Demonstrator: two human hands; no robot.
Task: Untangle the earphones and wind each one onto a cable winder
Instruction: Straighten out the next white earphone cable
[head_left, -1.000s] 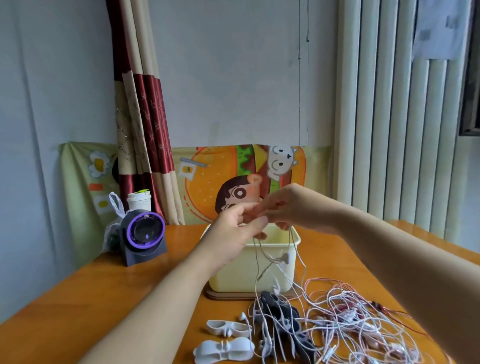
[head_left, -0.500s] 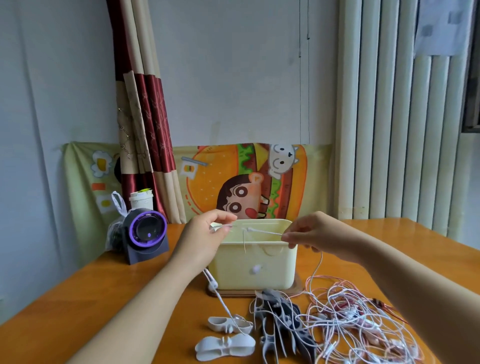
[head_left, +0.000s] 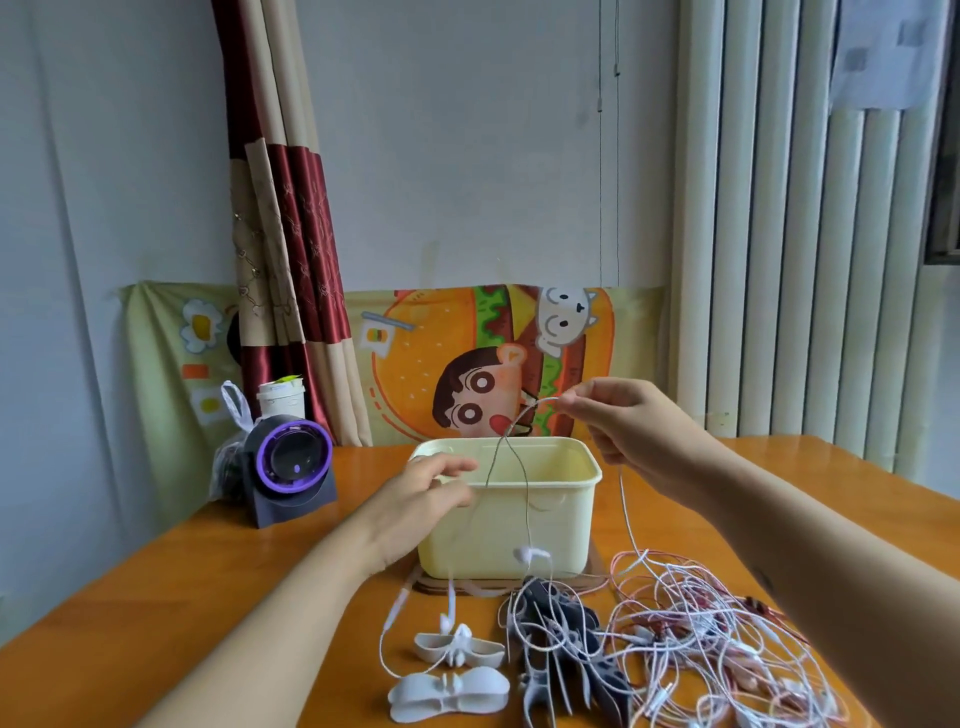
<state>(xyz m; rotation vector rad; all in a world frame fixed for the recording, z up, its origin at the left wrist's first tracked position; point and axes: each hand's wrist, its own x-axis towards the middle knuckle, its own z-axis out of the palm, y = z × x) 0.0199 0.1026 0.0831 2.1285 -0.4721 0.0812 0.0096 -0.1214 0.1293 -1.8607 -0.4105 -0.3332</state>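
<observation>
The right hand (head_left: 623, 431) is raised above the far right corner of the cream bin (head_left: 571, 519), with thumb and forefinger pinched together on a white earphone cable (head_left: 527, 512). From that pinch the cable arcs left and splits into two strands that drop across the bin's open mouth. One ends in an earbud (head_left: 530, 553) hanging in front of the bin's near wall. A further strand falls from under the right palm into the tangle of earphones (head_left: 717, 649), which lies on the table (head_left: 156, 597) to the near right.

The left hand (head_left: 426, 493) hovers at the bin's left rim, lower than the right, its fingers loosely spread. The second strand runs down towards its fingertips and white cable trails out below the palm, but motion blur hides whether the fingers actually grip it.

Near the bin, two white cable winders (head_left: 460, 649) lie side by side, with a heap of dark winders (head_left: 566, 654) just right of them, touching the tangle. Loose cable crosses both groups.

The bin stands on a thin wooden board (head_left: 597, 577). Bare tabletop stretches left of the left forearm up to a purple-ringed fan (head_left: 288, 462) at the far left edge, and more lies far right beyond the right arm.
</observation>
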